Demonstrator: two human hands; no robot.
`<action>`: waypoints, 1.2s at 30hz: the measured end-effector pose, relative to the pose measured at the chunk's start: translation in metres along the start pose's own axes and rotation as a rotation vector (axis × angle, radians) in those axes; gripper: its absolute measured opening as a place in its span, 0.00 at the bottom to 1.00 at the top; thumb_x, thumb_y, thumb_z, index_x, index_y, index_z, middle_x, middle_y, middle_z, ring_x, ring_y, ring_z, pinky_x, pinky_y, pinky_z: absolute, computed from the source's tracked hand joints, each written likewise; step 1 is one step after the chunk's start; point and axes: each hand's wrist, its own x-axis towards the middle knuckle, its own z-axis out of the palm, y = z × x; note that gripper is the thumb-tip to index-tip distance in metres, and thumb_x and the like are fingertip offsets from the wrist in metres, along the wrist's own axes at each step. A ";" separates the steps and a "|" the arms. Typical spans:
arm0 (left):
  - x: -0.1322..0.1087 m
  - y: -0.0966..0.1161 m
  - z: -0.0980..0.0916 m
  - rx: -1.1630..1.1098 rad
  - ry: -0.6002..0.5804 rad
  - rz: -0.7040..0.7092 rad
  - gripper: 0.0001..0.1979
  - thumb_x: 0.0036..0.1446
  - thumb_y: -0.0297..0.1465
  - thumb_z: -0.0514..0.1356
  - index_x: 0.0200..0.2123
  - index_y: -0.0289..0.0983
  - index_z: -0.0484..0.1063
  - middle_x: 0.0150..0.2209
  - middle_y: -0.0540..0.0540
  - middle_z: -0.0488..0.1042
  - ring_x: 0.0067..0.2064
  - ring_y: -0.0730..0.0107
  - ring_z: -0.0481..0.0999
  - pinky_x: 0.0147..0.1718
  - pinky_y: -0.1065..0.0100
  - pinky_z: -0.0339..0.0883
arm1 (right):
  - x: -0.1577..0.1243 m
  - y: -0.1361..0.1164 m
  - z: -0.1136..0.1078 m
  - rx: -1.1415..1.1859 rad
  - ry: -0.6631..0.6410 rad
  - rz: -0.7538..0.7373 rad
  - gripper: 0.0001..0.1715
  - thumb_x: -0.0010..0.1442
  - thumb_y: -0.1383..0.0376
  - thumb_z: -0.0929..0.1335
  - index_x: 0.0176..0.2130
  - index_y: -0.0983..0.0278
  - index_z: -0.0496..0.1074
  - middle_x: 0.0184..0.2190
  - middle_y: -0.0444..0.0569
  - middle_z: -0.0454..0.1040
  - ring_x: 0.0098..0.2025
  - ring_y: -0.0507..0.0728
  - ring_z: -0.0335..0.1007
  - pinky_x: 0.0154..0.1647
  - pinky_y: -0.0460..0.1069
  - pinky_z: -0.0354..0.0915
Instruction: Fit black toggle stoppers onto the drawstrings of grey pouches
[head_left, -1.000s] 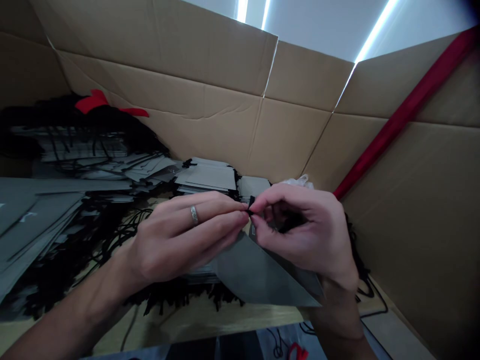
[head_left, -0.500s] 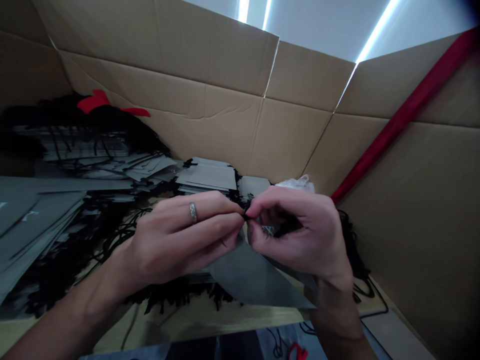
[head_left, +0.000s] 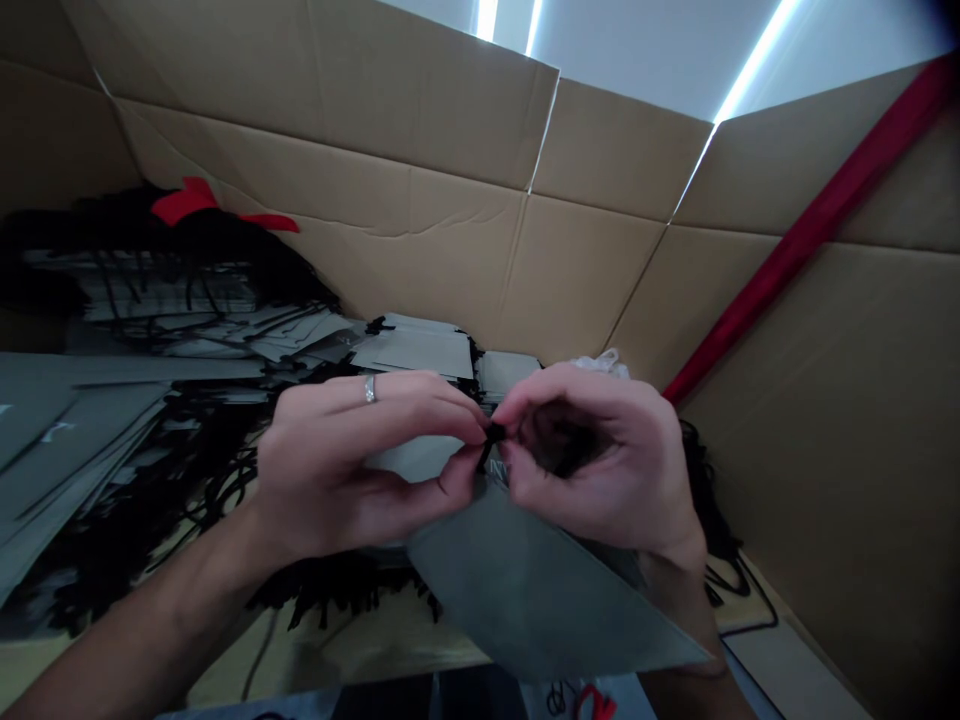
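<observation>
My left hand [head_left: 345, 460], with a ring on one finger, pinches a short piece of black cord [head_left: 493, 434] from the left. Its thumb sits a little below the fingertips, against the cord's lower part. From the right, my right hand [head_left: 607, 460] holds the same cord between thumb and forefinger, its other fingers curled. Beneath both hands hangs a flat grey piece [head_left: 525, 590] like a bag or pouch, tilted, with partly hidden white lettering near the cord. Whether the cord is knotted there I cannot tell.
Stacked grey pieces with black cords [head_left: 412, 350] stand behind my hands, and more piles [head_left: 97, 430] fill the left side. Cardboard walls [head_left: 420, 200] enclose the table [head_left: 360, 640]. A dark red strip [head_left: 810, 230] crosses the right wall. Red-handled scissors [head_left: 596, 703] lie low in view.
My left thumb has moved down away from its fingers, baring more of the black cord. The grey piece has swung lower and toward the right, showing more of its surface.
</observation>
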 end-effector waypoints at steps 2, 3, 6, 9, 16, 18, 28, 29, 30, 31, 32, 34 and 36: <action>-0.002 0.001 -0.003 0.124 -0.045 0.086 0.10 0.64 0.21 0.75 0.44 0.38 0.83 0.41 0.46 0.89 0.39 0.65 0.91 0.42 0.69 0.88 | -0.001 0.001 -0.001 -0.104 -0.001 -0.046 0.16 0.56 0.78 0.75 0.42 0.61 0.81 0.31 0.35 0.78 0.29 0.45 0.70 0.30 0.42 0.68; -0.003 0.002 -0.004 0.172 -0.066 0.124 0.10 0.65 0.21 0.76 0.45 0.37 0.83 0.43 0.44 0.89 0.40 0.64 0.92 0.43 0.69 0.88 | -0.002 0.001 -0.001 -0.150 0.003 -0.063 0.16 0.57 0.78 0.75 0.42 0.61 0.81 0.32 0.36 0.78 0.30 0.45 0.71 0.31 0.42 0.68; -0.007 0.006 -0.007 0.283 -0.110 0.189 0.09 0.69 0.22 0.75 0.49 0.34 0.82 0.46 0.39 0.88 0.42 0.59 0.92 0.44 0.65 0.89 | -0.004 0.000 -0.001 -0.235 0.014 -0.085 0.13 0.60 0.77 0.75 0.42 0.62 0.81 0.33 0.37 0.81 0.31 0.46 0.74 0.35 0.43 0.71; -0.008 0.008 -0.006 0.372 -0.112 0.241 0.08 0.71 0.23 0.74 0.50 0.32 0.81 0.46 0.38 0.88 0.44 0.56 0.91 0.46 0.60 0.90 | -0.005 -0.002 0.000 -0.285 0.018 -0.098 0.11 0.63 0.76 0.75 0.43 0.63 0.81 0.34 0.38 0.82 0.32 0.47 0.75 0.36 0.44 0.72; -0.004 0.008 0.002 0.218 -0.025 0.089 0.09 0.68 0.21 0.74 0.47 0.37 0.81 0.42 0.45 0.88 0.40 0.64 0.91 0.43 0.66 0.87 | -0.006 0.002 0.004 -0.267 0.082 -0.105 0.11 0.63 0.75 0.75 0.44 0.62 0.81 0.37 0.38 0.85 0.31 0.46 0.75 0.34 0.44 0.72; -0.003 0.006 0.006 0.090 0.049 -0.016 0.10 0.66 0.21 0.74 0.45 0.39 0.82 0.40 0.48 0.88 0.39 0.67 0.90 0.42 0.67 0.85 | -0.006 0.003 0.005 -0.227 0.098 -0.094 0.13 0.62 0.75 0.76 0.44 0.61 0.81 0.36 0.37 0.84 0.31 0.47 0.76 0.33 0.44 0.72; 0.000 -0.002 0.011 -0.056 0.055 -0.110 0.10 0.63 0.25 0.74 0.44 0.43 0.83 0.39 0.49 0.89 0.37 0.63 0.90 0.37 0.64 0.86 | -0.004 0.001 0.001 -0.158 0.092 -0.014 0.11 0.62 0.75 0.76 0.42 0.59 0.81 0.34 0.39 0.83 0.30 0.49 0.75 0.34 0.47 0.74; -0.001 0.001 0.010 0.050 0.048 -0.053 0.10 0.64 0.25 0.74 0.46 0.43 0.82 0.39 0.48 0.89 0.38 0.62 0.91 0.38 0.63 0.87 | -0.004 0.002 0.001 -0.170 0.087 -0.019 0.11 0.63 0.75 0.76 0.42 0.59 0.81 0.35 0.40 0.83 0.30 0.50 0.75 0.34 0.48 0.74; -0.002 0.003 0.009 0.149 0.031 -0.005 0.11 0.65 0.24 0.74 0.47 0.43 0.82 0.41 0.48 0.89 0.39 0.61 0.92 0.40 0.63 0.89 | -0.004 0.003 0.001 -0.182 0.083 -0.029 0.12 0.63 0.75 0.76 0.42 0.59 0.81 0.35 0.40 0.84 0.31 0.50 0.76 0.35 0.48 0.75; -0.004 0.006 0.008 0.228 0.010 0.035 0.12 0.67 0.23 0.73 0.49 0.43 0.81 0.42 0.47 0.90 0.40 0.61 0.92 0.42 0.62 0.90 | -0.005 0.004 0.001 -0.189 0.082 -0.046 0.12 0.63 0.75 0.76 0.42 0.58 0.81 0.36 0.41 0.84 0.31 0.51 0.76 0.35 0.49 0.76; -0.005 0.009 0.008 0.283 -0.013 0.055 0.12 0.68 0.23 0.72 0.49 0.43 0.81 0.43 0.47 0.90 0.41 0.61 0.92 0.43 0.62 0.90 | -0.005 0.004 0.001 -0.193 0.082 -0.064 0.12 0.64 0.75 0.76 0.43 0.58 0.81 0.36 0.41 0.85 0.32 0.51 0.77 0.36 0.49 0.77; -0.008 0.012 0.008 0.306 -0.012 0.044 0.11 0.69 0.24 0.72 0.50 0.44 0.81 0.43 0.48 0.90 0.41 0.62 0.92 0.44 0.62 0.91 | -0.005 0.005 0.002 -0.187 0.081 -0.088 0.13 0.64 0.76 0.76 0.43 0.58 0.80 0.37 0.41 0.85 0.34 0.52 0.78 0.38 0.50 0.77; -0.009 0.014 0.009 0.241 0.042 -0.023 0.10 0.68 0.25 0.72 0.48 0.45 0.81 0.42 0.50 0.89 0.40 0.63 0.91 0.42 0.61 0.90 | -0.005 0.004 0.002 -0.167 0.083 -0.096 0.13 0.63 0.76 0.76 0.43 0.58 0.80 0.37 0.41 0.85 0.34 0.51 0.78 0.37 0.49 0.76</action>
